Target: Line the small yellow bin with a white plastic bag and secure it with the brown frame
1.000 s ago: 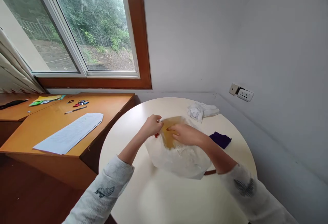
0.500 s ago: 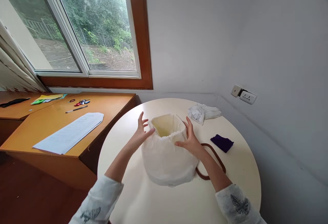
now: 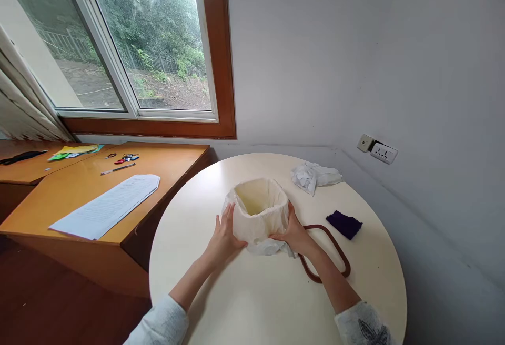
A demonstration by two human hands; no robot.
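Observation:
A thin white plastic bag (image 3: 258, 226) is draped over the rim of a small bin on the round table, its edge bunched around the lower front. The bin's pale yellow inside (image 3: 254, 200) shows through the opening; its outer walls are hidden. My left hand (image 3: 223, 237) presses on the bag at the left front, fingers curved around the side. On the right, my right hand (image 3: 294, 232) grips the bag between thumb and fingers. A brown rounded ring (image 3: 335, 242) lies flat beside the bin, partly under my right forearm.
Behind on the round table (image 3: 268, 303) lies a crumpled white plastic bag (image 3: 315, 175). A dark purple cloth (image 3: 344, 224) is at the right. The wooden desk (image 3: 173, 163) at left bears paper sheets (image 3: 106, 205), a pen (image 3: 117, 169) and keys (image 3: 128, 158). A wall socket (image 3: 383, 152) is at right.
Both hands have come down from the rim along the sides of the bin, closing on the bag. The bag's loose lower part has drawn up and bunched, so it covers less of the table.

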